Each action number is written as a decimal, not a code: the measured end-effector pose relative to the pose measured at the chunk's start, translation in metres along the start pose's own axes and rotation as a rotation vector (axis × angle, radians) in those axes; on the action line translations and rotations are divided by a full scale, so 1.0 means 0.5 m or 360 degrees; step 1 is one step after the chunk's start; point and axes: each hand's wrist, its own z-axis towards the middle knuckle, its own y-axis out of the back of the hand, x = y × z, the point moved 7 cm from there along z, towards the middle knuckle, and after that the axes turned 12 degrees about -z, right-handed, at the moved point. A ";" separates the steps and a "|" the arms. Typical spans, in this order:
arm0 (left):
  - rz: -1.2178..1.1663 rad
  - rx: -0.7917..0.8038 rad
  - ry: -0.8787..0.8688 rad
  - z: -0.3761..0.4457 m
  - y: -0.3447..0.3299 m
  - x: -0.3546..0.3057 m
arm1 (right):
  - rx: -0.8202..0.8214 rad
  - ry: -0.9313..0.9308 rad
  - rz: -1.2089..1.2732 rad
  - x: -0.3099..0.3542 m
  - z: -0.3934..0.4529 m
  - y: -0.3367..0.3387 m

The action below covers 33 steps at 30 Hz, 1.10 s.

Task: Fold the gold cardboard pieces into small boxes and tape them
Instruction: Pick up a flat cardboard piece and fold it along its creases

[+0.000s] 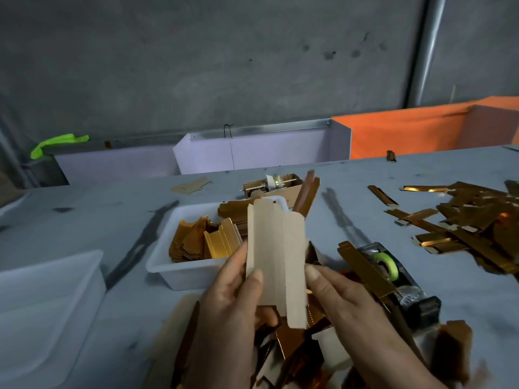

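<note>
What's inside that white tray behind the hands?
The white tray holds a stack of flat gold cardboard pieces. The held cardboard piece covers its right part, so what lies there cannot be seen.

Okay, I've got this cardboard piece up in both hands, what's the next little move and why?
Probably fold the side panels inward along the creases. The cardboard piece is flat and open, plain side facing you, with the left hand and right hand gripping opposite edges. The tape dispenser waits at the right for sealing afterwards.
</note>
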 end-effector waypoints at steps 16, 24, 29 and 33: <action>0.0045 0.0006 0.0064 0.016 -0.018 0.006 | 0.0240 -0.0468 0.1514 -0.025 0.055 -0.002; 0.0429 -0.0128 -0.0317 0.023 -0.003 -0.029 | 0.0050 -0.0376 0.1256 -0.018 0.060 0.027; 0.1312 -0.0102 -0.1108 -0.001 -0.027 -0.087 | -0.0284 -0.0331 0.0483 -0.015 0.045 0.085; 0.1516 -0.0123 -0.1168 -0.002 -0.022 -0.094 | -0.0356 -0.0181 0.0075 0.033 0.033 0.128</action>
